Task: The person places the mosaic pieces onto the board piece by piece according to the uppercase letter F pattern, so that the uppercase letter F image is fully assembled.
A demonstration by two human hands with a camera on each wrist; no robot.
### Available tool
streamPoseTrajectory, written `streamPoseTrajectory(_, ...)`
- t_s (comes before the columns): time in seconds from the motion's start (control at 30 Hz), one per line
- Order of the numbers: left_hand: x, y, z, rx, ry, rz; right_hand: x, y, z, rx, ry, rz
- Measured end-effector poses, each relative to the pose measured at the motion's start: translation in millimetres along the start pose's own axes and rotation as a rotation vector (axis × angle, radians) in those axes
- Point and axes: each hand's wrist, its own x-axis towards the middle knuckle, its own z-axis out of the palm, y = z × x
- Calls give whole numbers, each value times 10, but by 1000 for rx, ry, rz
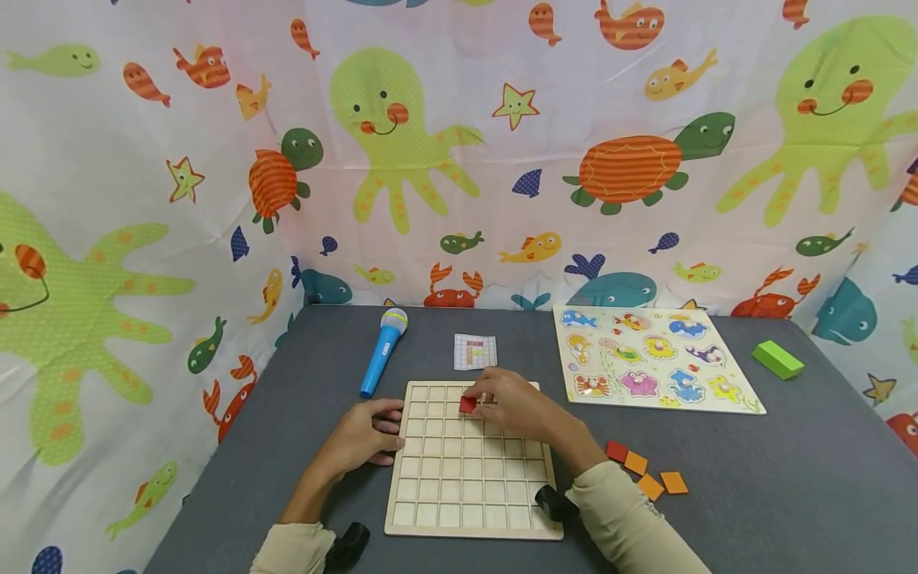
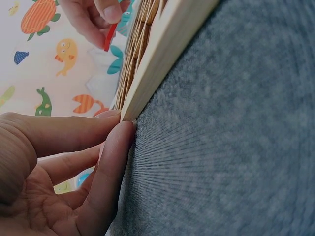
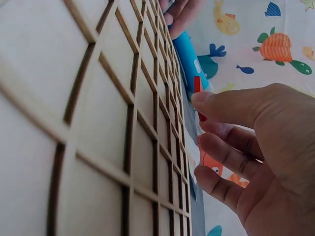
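Observation:
A wooden grid board (image 1: 452,490) with raised square cells lies on the table. At its left edge, my left hand (image 1: 362,434) pinches the rim; the left wrist view shows the thumb and a finger on either side of the board's edge (image 2: 147,81). Over the far rows, my right hand (image 1: 516,402) holds a red square tile (image 1: 468,405) between thumb and fingertips. In the right wrist view the red tile (image 3: 199,98) is seen edge-on, raised above the cells, with the other fingers spread below it.
Right of the board lie another red tile (image 1: 617,451) and several orange tiles (image 1: 674,482). Behind it are a small printed grid card (image 1: 475,351) and a blue toy microphone (image 1: 382,355). A sea-animal puzzle board (image 1: 656,359) and a green block (image 1: 778,359) sit at the back right.

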Motion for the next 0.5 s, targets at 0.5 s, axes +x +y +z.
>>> streamPoseTrajectory(0.5, 17, -24, 15, -18, 18, -20, 186, -6, 149, 8, -47, 59)
